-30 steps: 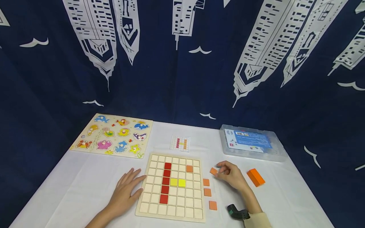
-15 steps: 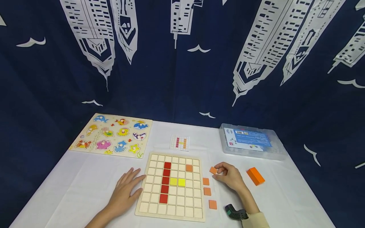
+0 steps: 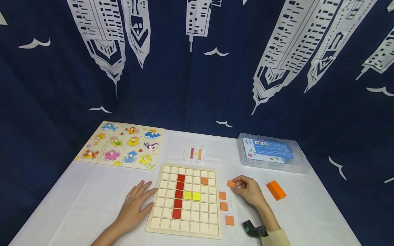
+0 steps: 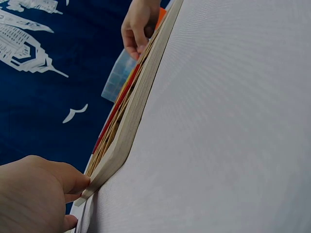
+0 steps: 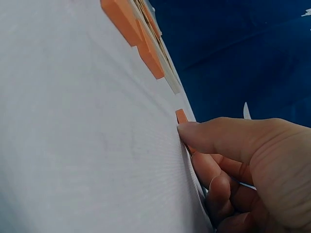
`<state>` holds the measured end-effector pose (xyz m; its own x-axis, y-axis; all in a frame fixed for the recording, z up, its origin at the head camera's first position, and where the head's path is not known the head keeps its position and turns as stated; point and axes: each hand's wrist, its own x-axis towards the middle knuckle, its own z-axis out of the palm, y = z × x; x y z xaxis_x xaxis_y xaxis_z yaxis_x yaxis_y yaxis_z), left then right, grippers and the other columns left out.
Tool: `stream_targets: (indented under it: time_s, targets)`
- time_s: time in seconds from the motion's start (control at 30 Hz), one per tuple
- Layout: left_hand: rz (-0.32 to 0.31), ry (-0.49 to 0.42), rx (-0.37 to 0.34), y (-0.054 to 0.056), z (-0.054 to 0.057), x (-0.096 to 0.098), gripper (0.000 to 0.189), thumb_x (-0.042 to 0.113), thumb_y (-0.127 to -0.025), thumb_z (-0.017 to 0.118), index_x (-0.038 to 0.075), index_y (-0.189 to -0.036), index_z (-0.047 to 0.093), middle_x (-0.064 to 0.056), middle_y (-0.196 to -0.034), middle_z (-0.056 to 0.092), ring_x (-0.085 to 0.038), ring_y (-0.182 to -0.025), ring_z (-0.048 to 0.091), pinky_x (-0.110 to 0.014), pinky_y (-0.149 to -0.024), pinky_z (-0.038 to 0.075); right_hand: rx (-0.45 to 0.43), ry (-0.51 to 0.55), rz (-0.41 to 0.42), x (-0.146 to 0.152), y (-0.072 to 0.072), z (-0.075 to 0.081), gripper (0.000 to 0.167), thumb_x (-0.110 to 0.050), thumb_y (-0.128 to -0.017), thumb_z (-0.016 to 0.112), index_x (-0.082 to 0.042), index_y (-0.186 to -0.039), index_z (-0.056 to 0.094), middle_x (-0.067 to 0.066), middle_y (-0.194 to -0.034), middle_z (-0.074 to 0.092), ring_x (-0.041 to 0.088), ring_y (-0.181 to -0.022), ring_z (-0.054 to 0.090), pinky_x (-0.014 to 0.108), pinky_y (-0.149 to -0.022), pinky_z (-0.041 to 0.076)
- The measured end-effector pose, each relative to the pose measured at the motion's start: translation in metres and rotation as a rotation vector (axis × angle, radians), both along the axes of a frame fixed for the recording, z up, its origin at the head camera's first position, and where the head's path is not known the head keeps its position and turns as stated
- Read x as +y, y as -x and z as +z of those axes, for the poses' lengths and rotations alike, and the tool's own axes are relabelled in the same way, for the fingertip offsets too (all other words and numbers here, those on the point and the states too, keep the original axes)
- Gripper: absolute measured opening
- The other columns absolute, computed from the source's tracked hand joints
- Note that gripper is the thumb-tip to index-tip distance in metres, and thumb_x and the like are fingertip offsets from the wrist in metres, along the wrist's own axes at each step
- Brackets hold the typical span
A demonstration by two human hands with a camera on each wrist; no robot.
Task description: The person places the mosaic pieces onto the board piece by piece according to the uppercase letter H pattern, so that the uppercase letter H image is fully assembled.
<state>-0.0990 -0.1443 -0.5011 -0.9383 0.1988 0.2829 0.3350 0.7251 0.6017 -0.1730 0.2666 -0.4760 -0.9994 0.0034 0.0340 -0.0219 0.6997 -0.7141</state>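
Note:
In the head view my right hand pinches a small orange square tile to the right of the wooden grid board. The right wrist view shows the thumb on the near side of that tile, low at the white cloth. My left hand lies with fingers spread, touching the board's left edge. On the board stand a column of several red tiles, two yellow tiles and one orange tile. Three loose orange tiles lie along its right side.
Behind the board lies a printed pattern card. A sea-animal peg puzzle is at back left, a clear plastic case at back right. An orange block sits right of my right hand. A dark patterned curtain hangs behind.
My right hand has shifted slightly left around the orange tile, thumb and fingers now closer about it. My left hand and the board's tiles have stayed put.

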Motion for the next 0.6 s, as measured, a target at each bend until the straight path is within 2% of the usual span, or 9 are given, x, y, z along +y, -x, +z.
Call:
stream_targets:
  time_s: [0.3, 0.6]
  targets:
    - [-0.004, -0.003, -0.01, 0.001, 0.0, 0.001, 0.043, 0.012, -0.085, 0.07, 0.011, -0.128, 0.063, -0.015, -0.149, 0.047, -0.039, -0.144, 0.029, -0.06, -0.115, 0.017, -0.043, 0.04, -0.032, 0.003, -0.003, 0.007, 0.022, -0.001, -0.077, 0.078, -0.001, -0.097, 0.069, 0.004, -0.078, 0.06, 0.013, -0.066, 0.048, 0.018, -0.056, 0.04]
    - [-0.001, -0.01, -0.013, 0.0, 0.001, 0.001, 0.043, 0.012, -0.086, 0.069, 0.01, -0.128, 0.063, -0.016, -0.149, 0.047, -0.039, -0.144, 0.029, -0.06, -0.115, 0.016, -0.047, 0.024, -0.013, -0.001, -0.005, 0.026, 0.022, -0.002, -0.079, 0.076, -0.001, -0.099, 0.068, 0.005, -0.079, 0.06, 0.015, -0.069, 0.05, 0.019, -0.056, 0.044]
